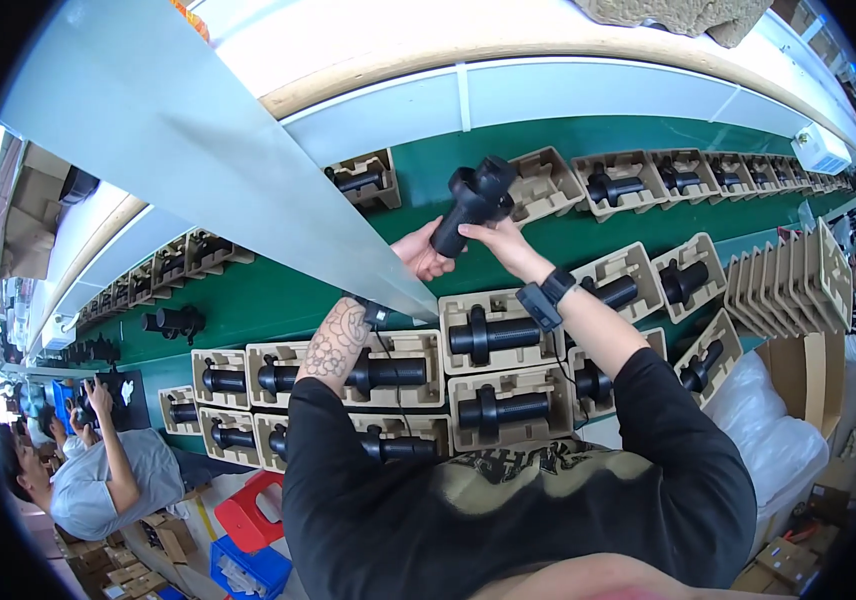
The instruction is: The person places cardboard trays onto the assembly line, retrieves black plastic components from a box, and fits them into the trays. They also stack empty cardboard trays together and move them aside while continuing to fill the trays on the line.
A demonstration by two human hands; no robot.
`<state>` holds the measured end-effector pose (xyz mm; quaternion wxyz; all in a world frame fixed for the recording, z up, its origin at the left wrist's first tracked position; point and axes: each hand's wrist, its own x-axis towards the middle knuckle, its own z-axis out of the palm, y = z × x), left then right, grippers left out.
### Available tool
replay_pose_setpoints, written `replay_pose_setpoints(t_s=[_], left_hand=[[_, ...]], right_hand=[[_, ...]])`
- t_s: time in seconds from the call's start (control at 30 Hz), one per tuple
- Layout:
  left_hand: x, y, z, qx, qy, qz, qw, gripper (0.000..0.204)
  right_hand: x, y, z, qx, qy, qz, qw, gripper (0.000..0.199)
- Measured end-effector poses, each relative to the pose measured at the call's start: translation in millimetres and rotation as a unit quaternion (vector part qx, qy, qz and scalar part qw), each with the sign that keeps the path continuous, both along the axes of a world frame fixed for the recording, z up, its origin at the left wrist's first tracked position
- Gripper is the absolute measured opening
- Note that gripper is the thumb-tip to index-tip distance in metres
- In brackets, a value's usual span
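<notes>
A black device (468, 210) with a ribbed cylindrical barrel and a bulky collar-like head is held tilted above the green belt. My left hand (426, 252) closes around its lower end, and my right hand (506, 246) grips the barrel from the right, thumb along it. Its exact kind I cannot make out. Just beyond my right hand lies a tan moulded tray (546, 187) with bare hollows, partly covered by the device and hand. Nearer my body, similar trays (510, 376) hold black devices of the same shape.
A wide grey post (248, 150) slants in front of my left forearm. Filled trays (638, 203) line the far belt. At right stand stacked trays (793, 275) and a clear plastic bag (763, 430). A co-worker (128, 480) is at left, near a red stool (250, 512) and blue bin (251, 570).
</notes>
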<state>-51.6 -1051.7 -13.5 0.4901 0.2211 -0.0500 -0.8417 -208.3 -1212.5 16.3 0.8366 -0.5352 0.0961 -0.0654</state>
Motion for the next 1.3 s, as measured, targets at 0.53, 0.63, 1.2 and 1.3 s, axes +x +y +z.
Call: replay_pose_setpoints(t_s=[0.53, 0.63, 1.2, 1.3], left_hand=[[-218.6, 254.3, 144.8, 0.321, -0.628, 0.428, 0.565, 0.032], [-282.4, 296.4, 114.7, 0.400, -0.579, 0.471, 0.532, 0.032], [-318.0, 315.3, 281.3, 0.156, -0.763, 0.325, 0.537, 0.051], [-305.8, 324.4, 316.7, -0.258, -0.740, 0.328, 0.527, 0.086]], right_hand=[[8.0, -162.8, -29.7, -0.796, 0.078, 0.007, 0.600, 0.046], [11.0, -156.4, -56.2, -0.825, 0.094, -0.033, 0.556, 0.051], [-244.5, 29.9, 209.9, -0.208, -0.073, 0.310, 0.925, 0.061], [-204.0, 138.9, 245.7, -0.075, -0.468, 0.321, 0.820, 0.086]])
